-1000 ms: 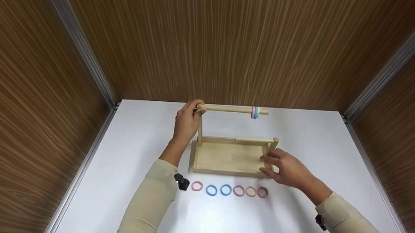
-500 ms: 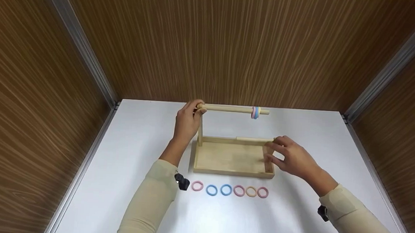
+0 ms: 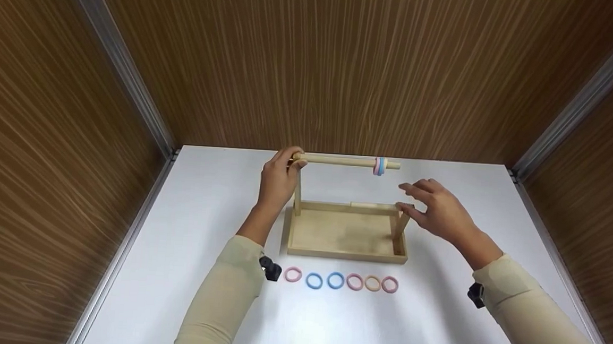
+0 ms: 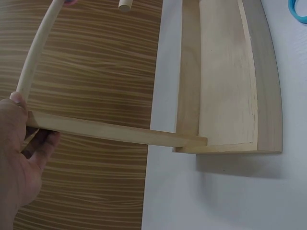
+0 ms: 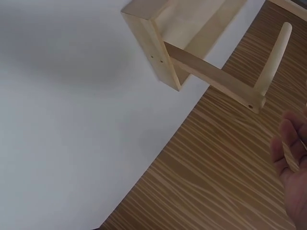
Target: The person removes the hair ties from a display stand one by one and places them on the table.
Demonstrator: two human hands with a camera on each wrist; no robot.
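Both arms wear long, close-fitting sleeves of pale beige cloth that end at the wrists, just behind the bare hands. The left sleeve (image 3: 221,300) shows soft creases along the forearm; the right sleeve (image 3: 531,324) likewise. A small black device (image 3: 269,270) sits strapped behind the left hand (image 3: 276,183), and another black device (image 3: 475,295) behind the right hand (image 3: 437,209).

Pale natural wood rack (image 3: 346,233) on a white desk (image 3: 436,318). Its upper dowel (image 3: 339,160) carries pink and blue rings (image 3: 379,166). Walls (image 3: 318,61) show brown streaked woodgrain. Beige sleeves (image 3: 224,300).
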